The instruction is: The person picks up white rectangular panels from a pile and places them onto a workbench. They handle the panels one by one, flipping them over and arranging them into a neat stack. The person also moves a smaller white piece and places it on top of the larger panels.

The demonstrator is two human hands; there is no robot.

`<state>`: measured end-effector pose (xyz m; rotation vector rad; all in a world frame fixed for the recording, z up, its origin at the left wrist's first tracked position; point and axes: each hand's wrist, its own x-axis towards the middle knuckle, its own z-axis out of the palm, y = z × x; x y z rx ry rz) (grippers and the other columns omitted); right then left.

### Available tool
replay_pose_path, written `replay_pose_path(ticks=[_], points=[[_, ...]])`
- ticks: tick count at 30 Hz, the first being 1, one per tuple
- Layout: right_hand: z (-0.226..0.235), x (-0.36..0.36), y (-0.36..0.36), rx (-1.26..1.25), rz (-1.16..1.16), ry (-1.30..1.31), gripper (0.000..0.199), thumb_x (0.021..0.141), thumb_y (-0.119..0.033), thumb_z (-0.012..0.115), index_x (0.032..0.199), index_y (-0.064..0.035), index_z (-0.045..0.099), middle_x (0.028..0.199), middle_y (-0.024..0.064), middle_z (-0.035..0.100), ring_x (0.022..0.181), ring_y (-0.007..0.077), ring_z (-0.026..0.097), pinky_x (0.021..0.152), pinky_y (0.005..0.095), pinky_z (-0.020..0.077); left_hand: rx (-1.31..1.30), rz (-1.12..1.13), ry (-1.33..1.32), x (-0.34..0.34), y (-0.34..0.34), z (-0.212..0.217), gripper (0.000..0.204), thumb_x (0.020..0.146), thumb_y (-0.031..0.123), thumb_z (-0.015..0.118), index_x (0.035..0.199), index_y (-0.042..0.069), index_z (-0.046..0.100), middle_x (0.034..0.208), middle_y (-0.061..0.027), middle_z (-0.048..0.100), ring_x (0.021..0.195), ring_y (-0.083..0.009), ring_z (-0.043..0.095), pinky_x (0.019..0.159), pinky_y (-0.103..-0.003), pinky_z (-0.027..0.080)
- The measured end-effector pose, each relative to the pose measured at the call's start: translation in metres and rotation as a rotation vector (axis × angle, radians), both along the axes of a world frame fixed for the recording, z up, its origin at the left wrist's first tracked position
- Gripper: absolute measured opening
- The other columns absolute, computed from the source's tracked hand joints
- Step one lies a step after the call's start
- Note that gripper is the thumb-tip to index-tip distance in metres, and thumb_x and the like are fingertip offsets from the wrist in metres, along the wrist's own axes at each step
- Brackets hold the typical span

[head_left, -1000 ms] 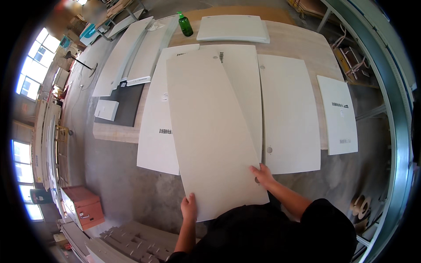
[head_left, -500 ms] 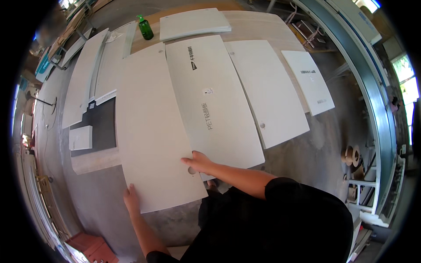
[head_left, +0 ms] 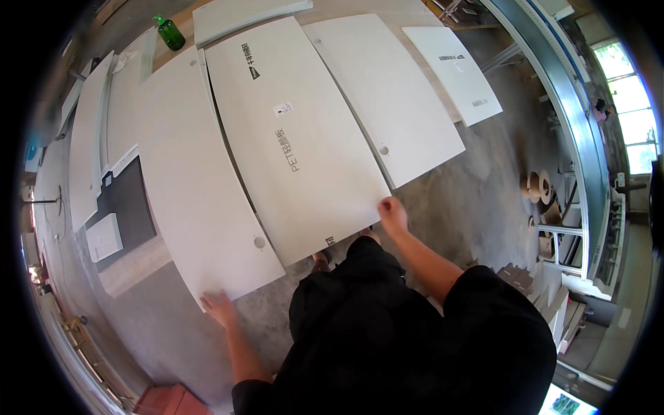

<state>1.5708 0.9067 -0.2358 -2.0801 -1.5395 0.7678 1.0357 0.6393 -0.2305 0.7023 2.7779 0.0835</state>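
A long white panel with a round hole near its near end lies at the left of the middle. My left hand rests at its near left corner, fingers spread over the edge. Beside it lies a wider white panel with dark print and a small sticker. At that panel's near right corner my right hand is closed, fingers curled on the edge. To the right lies another white panel with a hole. A narrow dark gap separates the first two panels.
A green pump bottle stands at the far left, next to a stacked white panel. A small printed white panel lies far right. On the left are a white box and a dark sheet. Cardboard spools sit at the right.
The left panel has shifted left off the printed panel, opening a gap between them. My right hand has left the holed panel and now grips the printed panel's corner. The view has shifted.
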Motion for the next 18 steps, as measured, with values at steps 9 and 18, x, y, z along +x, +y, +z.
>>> replay_pose_path(ticks=[9,18], points=[[-0.013,0.042,0.009,-0.385,-0.047,0.185,0.082,0.079,-0.057,0.075,0.128,0.0051,0.055,0.12,0.0275,0.065,0.113,0.0399,0.063,0.094,0.0458,0.0504,0.015,0.089,-0.034,0.052,0.039,-0.001,0.081,0.095,0.045,0.06,0.154,-0.001,0.028,0.16,-0.03,0.021,0.148,-0.0449,0.02,0.121,-0.053,0.02],[-0.021,0.074,0.044,-0.574,0.225,0.224,0.085,0.075,-0.066,0.074,0.118,0.0065,0.06,0.112,0.0273,0.067,0.108,0.0409,0.065,0.092,0.0453,0.0508,0.016,0.006,-0.139,0.109,0.073,0.001,0.091,0.088,0.041,0.068,0.155,-0.002,0.024,0.16,-0.0316,0.017,0.148,-0.0478,0.016,0.121,-0.053,0.019]])
